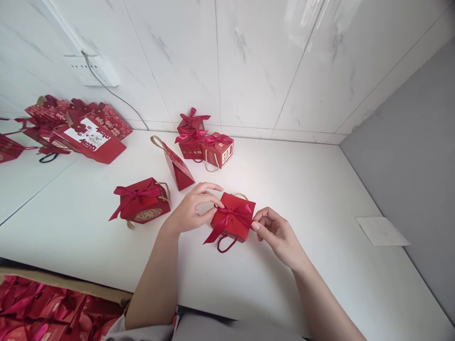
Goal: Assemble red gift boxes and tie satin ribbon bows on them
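A small red gift box sits on the white table in front of me, topped by a crimson ribbon bow. At the box's left side my left hand pinches a loop of the bow between thumb and finger, the other fingers stretched over the edge. On the opposite side, my right hand has thumb and forefinger closed on the ribbon's right part. A dark red cord handle curves out at the box's near side, and a gold cord shows behind it.
Left of my hands stands another red gift box with a bow, near a triangular red box. Several bowed boxes stand by the tiled wall. More red boxes fill the far left. A carton of red boxes is lower left.
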A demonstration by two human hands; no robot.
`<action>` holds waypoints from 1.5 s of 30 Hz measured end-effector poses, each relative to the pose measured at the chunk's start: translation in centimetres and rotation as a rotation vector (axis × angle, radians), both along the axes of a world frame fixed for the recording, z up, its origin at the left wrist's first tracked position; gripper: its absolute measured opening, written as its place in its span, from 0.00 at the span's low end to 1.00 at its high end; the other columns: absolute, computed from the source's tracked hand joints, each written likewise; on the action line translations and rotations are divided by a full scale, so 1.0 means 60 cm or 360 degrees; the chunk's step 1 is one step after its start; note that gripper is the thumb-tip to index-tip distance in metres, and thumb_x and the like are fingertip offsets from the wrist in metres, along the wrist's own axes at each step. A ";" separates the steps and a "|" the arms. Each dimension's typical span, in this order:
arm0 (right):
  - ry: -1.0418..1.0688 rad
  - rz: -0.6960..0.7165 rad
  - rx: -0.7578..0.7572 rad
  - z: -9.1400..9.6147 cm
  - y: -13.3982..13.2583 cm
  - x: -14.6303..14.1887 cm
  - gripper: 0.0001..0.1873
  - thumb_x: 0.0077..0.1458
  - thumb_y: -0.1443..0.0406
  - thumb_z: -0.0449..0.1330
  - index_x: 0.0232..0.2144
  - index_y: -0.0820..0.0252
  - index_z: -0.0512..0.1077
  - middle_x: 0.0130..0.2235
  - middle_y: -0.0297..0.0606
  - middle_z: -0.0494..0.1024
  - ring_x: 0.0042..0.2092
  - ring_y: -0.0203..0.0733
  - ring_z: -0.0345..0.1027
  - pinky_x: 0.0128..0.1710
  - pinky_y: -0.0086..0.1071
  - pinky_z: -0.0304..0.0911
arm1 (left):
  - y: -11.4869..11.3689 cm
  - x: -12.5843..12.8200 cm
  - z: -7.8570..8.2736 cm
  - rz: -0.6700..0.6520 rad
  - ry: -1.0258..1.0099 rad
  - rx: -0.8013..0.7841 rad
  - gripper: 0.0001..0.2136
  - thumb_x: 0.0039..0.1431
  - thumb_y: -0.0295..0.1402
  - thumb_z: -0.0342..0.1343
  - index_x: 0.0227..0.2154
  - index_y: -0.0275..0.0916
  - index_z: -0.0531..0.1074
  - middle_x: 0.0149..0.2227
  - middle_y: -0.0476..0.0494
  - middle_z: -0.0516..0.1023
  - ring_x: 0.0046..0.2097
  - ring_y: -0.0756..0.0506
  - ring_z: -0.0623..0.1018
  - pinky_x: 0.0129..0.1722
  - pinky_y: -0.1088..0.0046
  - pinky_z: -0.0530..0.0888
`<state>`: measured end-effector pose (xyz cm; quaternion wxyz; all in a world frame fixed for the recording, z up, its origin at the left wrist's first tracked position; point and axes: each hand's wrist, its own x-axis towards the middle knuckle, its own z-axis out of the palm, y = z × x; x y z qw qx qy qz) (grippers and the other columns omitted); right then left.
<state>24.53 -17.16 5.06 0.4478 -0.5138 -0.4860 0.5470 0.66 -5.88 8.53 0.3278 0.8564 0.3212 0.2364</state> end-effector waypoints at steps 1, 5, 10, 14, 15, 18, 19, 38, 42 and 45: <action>-0.0056 0.0013 -0.0038 0.000 0.000 0.000 0.15 0.60 0.52 0.60 0.32 0.57 0.66 0.25 0.29 0.66 0.28 0.36 0.58 0.30 0.31 0.54 | 0.000 0.001 0.000 -0.0007 -0.0015 0.0006 0.09 0.58 0.27 0.54 0.35 0.45 0.78 0.55 0.43 0.70 0.56 0.42 0.71 0.58 0.63 0.67; -0.0153 0.0115 -0.0068 -0.004 0.000 0.000 0.21 0.61 0.50 0.57 0.24 0.58 0.63 0.24 0.30 0.63 0.27 0.35 0.54 0.28 0.31 0.50 | -0.002 0.006 0.001 -0.0020 -0.0094 -0.0021 0.05 0.59 0.30 0.55 0.33 0.42 0.77 0.53 0.42 0.72 0.56 0.41 0.71 0.58 0.61 0.66; -0.0053 0.0083 -0.0016 -0.006 0.003 -0.004 0.20 0.64 0.51 0.54 0.26 0.57 0.67 0.30 0.34 0.71 0.35 0.40 0.65 0.38 0.33 0.59 | -0.006 0.024 -0.004 0.0015 -0.0153 -0.0129 0.09 0.60 0.33 0.55 0.25 0.40 0.69 0.52 0.42 0.73 0.54 0.41 0.72 0.57 0.62 0.66; -0.0001 0.0061 0.0010 -0.005 0.005 -0.005 0.18 0.64 0.52 0.54 0.27 0.57 0.68 0.30 0.34 0.72 0.36 0.40 0.66 0.40 0.33 0.60 | -0.006 0.034 -0.014 0.0188 -0.0178 -0.0227 0.16 0.61 0.37 0.54 0.19 0.38 0.65 0.51 0.42 0.73 0.53 0.41 0.73 0.56 0.62 0.66; 0.0001 0.0058 0.0012 -0.005 0.005 -0.004 0.18 0.64 0.53 0.54 0.27 0.57 0.68 0.30 0.34 0.72 0.36 0.40 0.66 0.40 0.32 0.60 | -0.006 0.035 -0.017 0.0218 -0.0179 -0.0252 0.17 0.61 0.37 0.54 0.18 0.38 0.65 0.51 0.42 0.73 0.53 0.41 0.73 0.56 0.62 0.66; -0.0021 0.0066 0.0012 -0.004 0.004 0.000 0.19 0.65 0.52 0.53 0.27 0.57 0.68 0.30 0.34 0.72 0.36 0.40 0.65 0.40 0.32 0.59 | -0.002 0.036 -0.023 0.0250 -0.0181 -0.0338 0.17 0.60 0.39 0.56 0.17 0.38 0.65 0.52 0.43 0.73 0.53 0.41 0.72 0.57 0.61 0.66; -0.0039 0.0069 0.0014 -0.004 0.004 0.003 0.19 0.65 0.52 0.53 0.27 0.57 0.68 0.31 0.34 0.72 0.36 0.40 0.65 0.40 0.32 0.59 | 0.000 0.036 -0.025 0.0250 -0.0181 -0.0361 0.18 0.60 0.39 0.56 0.17 0.38 0.65 0.52 0.44 0.73 0.53 0.41 0.72 0.57 0.61 0.65; -0.1183 -0.0214 0.0921 0.000 -0.003 -0.024 0.07 0.62 0.60 0.58 0.41 0.54 0.70 0.41 0.42 0.74 0.43 0.48 0.68 0.44 0.42 0.60 | 0.008 0.038 -0.032 -0.0006 -0.0377 -0.0756 0.14 0.60 0.37 0.55 0.20 0.38 0.69 0.51 0.41 0.72 0.50 0.41 0.74 0.53 0.63 0.69; -0.0864 -0.0292 0.0437 0.003 -0.001 -0.034 0.11 0.63 0.54 0.55 0.36 0.54 0.64 0.36 0.39 0.73 0.36 0.44 0.67 0.37 0.37 0.62 | 0.005 0.040 -0.035 0.0040 -0.0393 -0.0713 0.15 0.58 0.37 0.57 0.19 0.37 0.65 0.50 0.41 0.73 0.51 0.41 0.74 0.54 0.62 0.69; -0.0621 -0.0187 0.0006 0.007 0.000 -0.026 0.19 0.63 0.48 0.53 0.30 0.55 0.63 0.32 0.36 0.73 0.35 0.42 0.66 0.34 0.34 0.60 | 0.003 0.042 -0.038 0.0060 -0.0423 -0.0712 0.16 0.58 0.38 0.58 0.18 0.37 0.63 0.50 0.40 0.72 0.51 0.40 0.74 0.52 0.62 0.71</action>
